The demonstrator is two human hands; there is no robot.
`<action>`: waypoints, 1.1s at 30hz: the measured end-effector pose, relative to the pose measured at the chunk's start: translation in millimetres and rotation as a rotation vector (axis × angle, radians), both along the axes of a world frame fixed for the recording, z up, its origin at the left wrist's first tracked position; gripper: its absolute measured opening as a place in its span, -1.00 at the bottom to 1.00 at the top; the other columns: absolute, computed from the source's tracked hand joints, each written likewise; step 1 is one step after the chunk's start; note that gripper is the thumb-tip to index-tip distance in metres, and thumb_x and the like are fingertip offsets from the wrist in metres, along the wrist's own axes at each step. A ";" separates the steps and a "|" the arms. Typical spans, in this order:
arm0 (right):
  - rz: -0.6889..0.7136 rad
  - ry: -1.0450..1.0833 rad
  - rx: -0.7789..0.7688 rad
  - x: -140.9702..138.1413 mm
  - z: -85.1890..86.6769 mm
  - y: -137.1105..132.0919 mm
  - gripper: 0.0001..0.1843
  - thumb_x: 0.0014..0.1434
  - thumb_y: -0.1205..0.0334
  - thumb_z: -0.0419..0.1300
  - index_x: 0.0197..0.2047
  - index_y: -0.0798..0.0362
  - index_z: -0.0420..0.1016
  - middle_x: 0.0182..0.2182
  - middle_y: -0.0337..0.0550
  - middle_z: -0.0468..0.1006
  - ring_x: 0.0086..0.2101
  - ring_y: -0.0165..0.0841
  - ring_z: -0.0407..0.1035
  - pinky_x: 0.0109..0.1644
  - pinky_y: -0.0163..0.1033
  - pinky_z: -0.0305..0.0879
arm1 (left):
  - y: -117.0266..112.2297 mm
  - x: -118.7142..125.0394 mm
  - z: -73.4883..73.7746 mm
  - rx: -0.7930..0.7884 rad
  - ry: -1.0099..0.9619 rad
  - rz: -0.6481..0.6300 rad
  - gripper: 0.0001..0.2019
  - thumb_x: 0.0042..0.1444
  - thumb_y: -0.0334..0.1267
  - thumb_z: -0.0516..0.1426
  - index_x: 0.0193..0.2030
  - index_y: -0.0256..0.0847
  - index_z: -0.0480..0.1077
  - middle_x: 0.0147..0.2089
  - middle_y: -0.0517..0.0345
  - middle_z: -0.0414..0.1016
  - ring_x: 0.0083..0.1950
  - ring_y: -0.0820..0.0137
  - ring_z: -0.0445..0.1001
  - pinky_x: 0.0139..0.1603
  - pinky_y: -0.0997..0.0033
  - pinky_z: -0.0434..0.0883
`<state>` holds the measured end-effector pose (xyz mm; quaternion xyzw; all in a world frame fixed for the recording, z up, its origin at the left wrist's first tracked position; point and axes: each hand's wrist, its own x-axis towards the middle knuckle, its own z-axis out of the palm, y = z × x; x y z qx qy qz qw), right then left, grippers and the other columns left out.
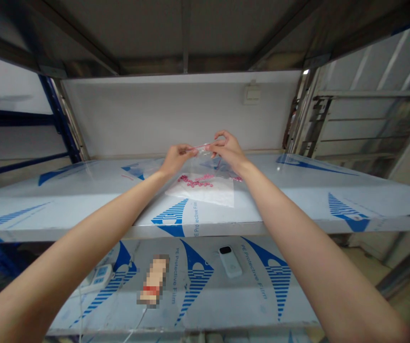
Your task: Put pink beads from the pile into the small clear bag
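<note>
Both arms reach forward over a metal shelf covered in printed protective film. My left hand [179, 159] pinches one end of the red-lined top edge of a small clear plastic bag [203, 151]. On its other side my right hand [229, 150] grips the same edge between thumb and fingers, with some fingers raised. Whether anything lies inside the bag I cannot tell. Below the hands, several small pink beads [195, 182] lie on or in a thin whitish sheet or bag [215, 194]. A few more pink beads [238, 179] show beside my right wrist.
The film-covered shelf [290, 205] ends in a front edge nearer me. On the lower shelf are a white handheld device [230, 262], a blurred-out object [154, 280] with a cable, and a white power strip [99, 278]. Another shelf [147, 33] hangs overhead; a wall switch [252, 95] is behind.
</note>
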<state>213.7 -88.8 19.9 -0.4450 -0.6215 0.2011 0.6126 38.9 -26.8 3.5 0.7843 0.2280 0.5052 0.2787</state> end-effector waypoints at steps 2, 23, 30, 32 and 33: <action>0.005 -0.006 0.012 -0.7 0.9 0.4 -0.57 -0.07 0.20 0.31 -0.15 -0.01 0.23 -0.45 -0.31 0.50 -0.50 -0.45 0.36 -0.39 -0.34 0.24 | -0.5 3.6 1.7 0.038 -0.025 0.015 -0.78 0.08 -0.13 0.19 -0.35 -0.27 0.50 -0.30 0.03 0.59 -0.23 0.36 0.49 -0.11 0.38 0.35; -0.001 -0.267 -0.010 10.0 11.6 32.8 -0.72 -0.08 -0.01 0.28 -0.42 0.05 0.51 -0.42 -0.08 0.58 -0.42 -0.33 0.38 -0.36 -0.26 0.24 | 22.1 13.2 10.4 0.005 -0.068 0.012 -0.86 0.06 -0.24 0.23 -0.35 -0.27 0.56 -0.29 -0.02 0.64 -0.23 0.29 0.57 -0.15 0.34 0.43; -0.014 -0.314 -0.017 12.7 -0.8 37.9 -0.81 0.03 0.12 0.23 -0.37 0.08 0.50 -0.45 -0.10 0.60 -0.54 -0.41 0.29 -0.45 -0.31 0.17 | 23.3 10.8 7.1 0.117 0.041 0.093 -0.88 0.07 -0.27 0.22 -0.37 -0.28 0.56 -0.33 0.01 0.62 -0.24 0.30 0.55 -0.13 0.33 0.40; -0.051 -0.345 -0.037 11.6 1.0 35.0 -0.82 0.05 0.15 0.22 -0.35 0.10 0.50 -0.45 -0.11 0.60 -0.58 -0.43 0.26 -0.47 -0.32 0.16 | 23.0 11.7 6.8 0.120 0.069 0.083 -0.87 0.08 -0.29 0.22 -0.37 -0.31 0.55 -0.34 0.01 0.61 -0.26 0.33 0.54 -0.15 0.37 0.39; -0.094 -0.380 -0.040 11.0 2.1 32.7 -0.82 0.08 0.15 0.21 -0.33 0.10 0.51 -0.44 -0.11 0.60 -0.58 -0.43 0.27 -0.46 -0.33 0.17 | 22.8 12.0 6.0 0.118 0.088 0.068 -0.85 0.10 -0.27 0.21 -0.35 -0.33 0.54 -0.33 0.00 0.61 -0.27 0.34 0.53 -0.17 0.39 0.39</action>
